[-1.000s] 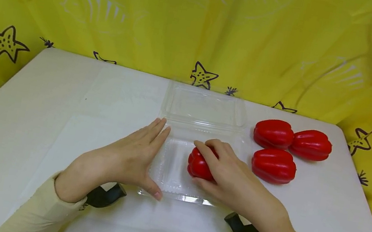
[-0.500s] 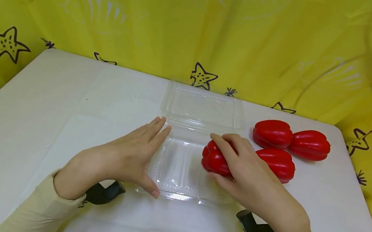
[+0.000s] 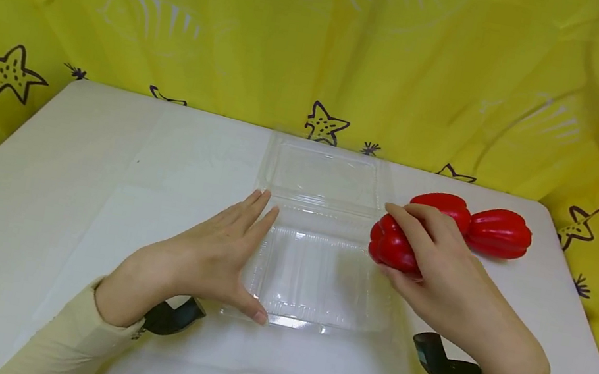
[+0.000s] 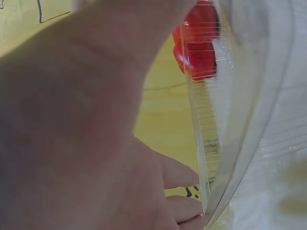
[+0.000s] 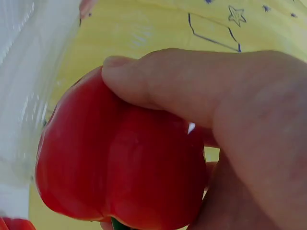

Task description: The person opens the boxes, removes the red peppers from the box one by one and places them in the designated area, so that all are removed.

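Note:
A red bell pepper (image 3: 394, 244) is in my right hand (image 3: 449, 277), raised over the right edge of the clear plastic container (image 3: 284, 271). In the right wrist view, my thumb lies along the side of this lobed pepper (image 5: 120, 158), with a bit of green stem (image 5: 120, 224) below. My left hand (image 3: 209, 255) rests at the container's left rim with fingers extended and thumb spread toward the front. The left wrist view has its fingertips against the clear wall (image 4: 199, 134). The container's lid (image 3: 325, 175) is folded back behind the tray.
Two more red bell peppers, one partly behind my hand (image 3: 444, 202) and another (image 3: 499, 232) to its right, lie on the white table (image 3: 64, 192). A yellow printed curtain (image 3: 266, 34) surrounds the table's back and sides.
My right hand has lifted the red bell pepper from inside the container and carried it right and away from me, now covering the front pepper. The left hand has barely moved.

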A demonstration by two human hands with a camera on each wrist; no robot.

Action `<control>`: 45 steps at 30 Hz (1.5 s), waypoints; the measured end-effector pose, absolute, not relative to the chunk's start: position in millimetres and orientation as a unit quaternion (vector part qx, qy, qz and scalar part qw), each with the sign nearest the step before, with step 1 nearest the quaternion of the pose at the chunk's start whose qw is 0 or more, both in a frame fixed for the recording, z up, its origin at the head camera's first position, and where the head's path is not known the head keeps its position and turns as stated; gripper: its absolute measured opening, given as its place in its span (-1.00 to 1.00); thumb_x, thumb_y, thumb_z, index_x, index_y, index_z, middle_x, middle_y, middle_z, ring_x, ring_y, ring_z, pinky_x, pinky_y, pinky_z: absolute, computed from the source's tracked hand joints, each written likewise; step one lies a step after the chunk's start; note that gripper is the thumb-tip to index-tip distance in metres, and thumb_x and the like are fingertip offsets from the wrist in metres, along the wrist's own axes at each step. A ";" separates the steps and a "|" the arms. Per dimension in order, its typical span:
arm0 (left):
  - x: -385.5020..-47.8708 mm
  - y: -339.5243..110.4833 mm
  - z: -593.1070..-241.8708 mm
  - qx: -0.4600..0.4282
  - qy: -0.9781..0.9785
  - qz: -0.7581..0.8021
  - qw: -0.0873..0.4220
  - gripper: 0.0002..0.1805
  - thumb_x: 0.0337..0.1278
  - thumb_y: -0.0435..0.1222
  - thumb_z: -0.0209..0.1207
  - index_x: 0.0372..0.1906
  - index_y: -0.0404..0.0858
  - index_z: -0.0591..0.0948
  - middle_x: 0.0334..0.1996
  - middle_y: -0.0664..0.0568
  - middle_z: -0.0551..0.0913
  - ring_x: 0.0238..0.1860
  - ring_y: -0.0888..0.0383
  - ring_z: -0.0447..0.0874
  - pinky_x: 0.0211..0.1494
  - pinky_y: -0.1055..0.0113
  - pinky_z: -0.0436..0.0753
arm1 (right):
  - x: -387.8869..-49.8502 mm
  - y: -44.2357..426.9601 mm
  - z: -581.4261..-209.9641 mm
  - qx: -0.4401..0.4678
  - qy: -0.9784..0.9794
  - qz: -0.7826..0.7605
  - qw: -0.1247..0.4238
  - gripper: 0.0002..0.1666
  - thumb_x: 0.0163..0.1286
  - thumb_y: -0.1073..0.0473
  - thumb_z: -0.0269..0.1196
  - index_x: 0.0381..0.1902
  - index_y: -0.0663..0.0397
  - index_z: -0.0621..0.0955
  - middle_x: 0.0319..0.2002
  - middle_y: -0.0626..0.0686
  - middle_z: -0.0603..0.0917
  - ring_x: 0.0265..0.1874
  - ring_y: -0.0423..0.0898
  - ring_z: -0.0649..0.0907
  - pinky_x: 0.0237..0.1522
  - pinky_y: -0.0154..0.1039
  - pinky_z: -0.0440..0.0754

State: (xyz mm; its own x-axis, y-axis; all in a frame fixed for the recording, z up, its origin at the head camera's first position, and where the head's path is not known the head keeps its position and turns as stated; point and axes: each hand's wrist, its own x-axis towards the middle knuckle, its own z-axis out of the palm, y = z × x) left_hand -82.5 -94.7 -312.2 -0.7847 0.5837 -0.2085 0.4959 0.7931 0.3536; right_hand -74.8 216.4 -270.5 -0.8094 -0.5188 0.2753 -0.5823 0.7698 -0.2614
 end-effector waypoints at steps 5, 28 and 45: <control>-82.0 -94.4 -311.9 0.288 0.936 0.134 0.151 0.53 -0.38 0.41 0.40 0.58 -0.35 -0.11 0.59 -0.28 -0.31 0.62 -0.12 -0.40 0.64 -0.02 -0.08 | -75.1 227.4 -264.5 0.279 -0.938 0.174 0.109 -0.05 0.00 0.30 0.54 0.37 0.15 0.41 0.20 0.19 0.46 0.19 0.16 0.43 -0.15 0.24 0.71; -80.0 -93.5 -312.3 0.280 0.938 0.136 0.154 0.52 -0.36 0.40 0.40 0.57 -0.37 -0.10 0.59 -0.30 -0.33 0.62 -0.14 -0.42 0.63 -0.04 -0.02 | -80.9 285.0 -263.2 0.152 -0.965 0.168 0.133 -0.06 0.02 0.47 0.46 0.38 0.35 0.33 0.27 0.40 0.35 0.21 0.37 0.28 -0.14 0.34 0.51; -81.4 -95.1 -310.9 0.281 0.938 0.134 0.154 0.51 -0.37 0.37 0.42 0.56 -0.40 -0.07 0.58 -0.33 -0.30 0.62 -0.16 -0.40 0.62 -0.07 -0.04 | -83.9 310.8 -270.9 0.078 -0.983 0.131 0.105 -0.19 0.17 0.38 0.36 0.34 0.43 0.29 0.20 0.55 0.30 0.18 0.51 0.20 -0.05 0.49 0.35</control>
State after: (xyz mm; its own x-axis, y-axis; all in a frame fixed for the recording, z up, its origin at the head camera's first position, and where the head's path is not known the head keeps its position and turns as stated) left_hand -81.4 -95.1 -310.9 -0.7945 0.5686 -0.2133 0.4861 0.8060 0.3377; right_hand -83.9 310.8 -270.9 -0.9659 -0.1258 0.2262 -0.1806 0.9536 -0.2408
